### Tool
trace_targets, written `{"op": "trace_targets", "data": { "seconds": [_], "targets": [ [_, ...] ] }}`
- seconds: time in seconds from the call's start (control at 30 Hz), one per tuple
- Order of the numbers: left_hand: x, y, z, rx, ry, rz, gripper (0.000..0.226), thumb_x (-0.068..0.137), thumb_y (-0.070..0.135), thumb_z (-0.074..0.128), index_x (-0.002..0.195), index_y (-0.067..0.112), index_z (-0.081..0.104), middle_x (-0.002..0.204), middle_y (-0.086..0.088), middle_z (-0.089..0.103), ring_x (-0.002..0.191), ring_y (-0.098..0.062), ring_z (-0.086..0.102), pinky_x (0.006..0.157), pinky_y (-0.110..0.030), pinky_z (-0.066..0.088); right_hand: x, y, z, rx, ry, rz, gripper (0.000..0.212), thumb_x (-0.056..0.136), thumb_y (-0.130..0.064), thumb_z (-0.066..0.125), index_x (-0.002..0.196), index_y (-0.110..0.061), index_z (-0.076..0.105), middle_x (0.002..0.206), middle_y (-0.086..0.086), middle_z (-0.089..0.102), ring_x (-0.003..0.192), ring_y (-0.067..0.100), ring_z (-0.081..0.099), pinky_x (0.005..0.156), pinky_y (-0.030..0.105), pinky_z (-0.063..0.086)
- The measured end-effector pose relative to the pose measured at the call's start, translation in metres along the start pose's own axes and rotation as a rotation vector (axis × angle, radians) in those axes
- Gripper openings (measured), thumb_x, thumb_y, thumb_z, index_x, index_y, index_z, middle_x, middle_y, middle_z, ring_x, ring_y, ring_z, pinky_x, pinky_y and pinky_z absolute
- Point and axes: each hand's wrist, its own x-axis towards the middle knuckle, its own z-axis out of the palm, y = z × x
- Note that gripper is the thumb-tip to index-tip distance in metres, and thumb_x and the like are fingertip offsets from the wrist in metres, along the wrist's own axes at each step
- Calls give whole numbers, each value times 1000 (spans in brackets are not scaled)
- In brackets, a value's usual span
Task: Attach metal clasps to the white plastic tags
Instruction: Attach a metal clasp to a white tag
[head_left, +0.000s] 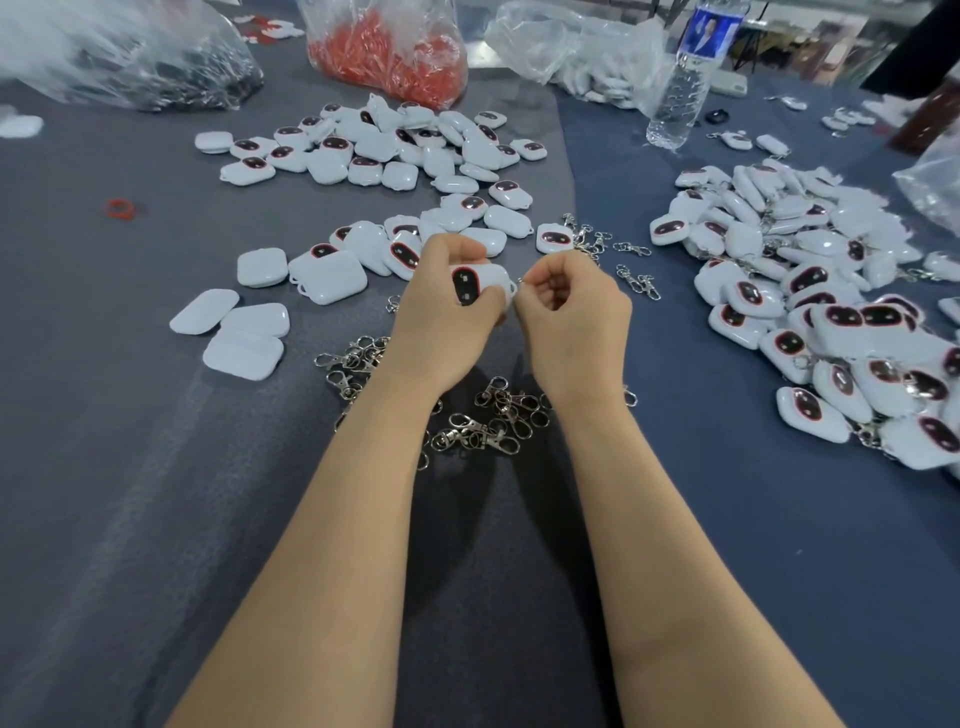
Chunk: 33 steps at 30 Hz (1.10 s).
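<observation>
Tag (488, 283), white with a dark oval face rimmed in red, is held just above the middle of the table (156, 467). The left hand (441, 317) grips it, fingers curled over the far edge and thumb on the near side. Its right end, where the small loop seems to be, points straight at the right hand (571, 312). That hand is touching the tag's end, with fingertips pinched tight on a glint of metal, probably the clasp (521, 281). Most of the clasp is hidden in the curled fingers. The next move looks like a short push leftward into the loop, so the right hand is the one to travel. Loose clasps (483, 421) lie under the wrists. Bare tags (374, 150) are spread behind and left, and finished tags (831, 322) are heaped to the right.
</observation>
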Motion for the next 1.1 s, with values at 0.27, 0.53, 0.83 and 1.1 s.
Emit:
{"op": "trace_targets", "data": {
  "seconds": [0.27, 0.53, 0.83, 1.1],
  "targets": [
    [1, -3, 0, 73, 50, 24, 31, 86, 13, 62, 114, 23, 51, 90, 25, 45, 79, 15, 49, 68, 5, 34, 0, 0, 1, -42, -21, -11, 11, 78, 0, 61, 78, -11, 62, 72, 8, 62, 62, 9, 46, 61, 15, 40],
    [2, -5, 2, 124, 48, -12, 26, 86, 15, 62, 111, 19, 57, 104, 5, 58, 97, -12, 57, 88, -21, 46, -2, -1, 2, -47, -12, -26, 11, 78, 1, 59, 77, -9, 62, 70, 8, 61, 60, 7, 43, 59, 13, 39],
    [2, -3, 2, 48, 42, -39, 27, 84, 12, 64, 110, 16, 58, 107, 1, 58, 104, -17, 56, 95, -40, 49, 1, 3, 1, -66, 43, -13, 14, 80, -1, 58, 78, -14, 60, 64, -6, 52, 63, 8, 46, 61, 13, 38],
    [2, -3, 3, 3, 33, -50, 24, 83, 8, 62, 103, 19, 58, 105, -1, 61, 103, -21, 60, 93, -42, 50, -1, 2, 3, -78, -6, -31, 9, 79, -1, 59, 78, -9, 61, 64, -3, 55, 62, 9, 45, 60, 20, 40]
  ]
}}
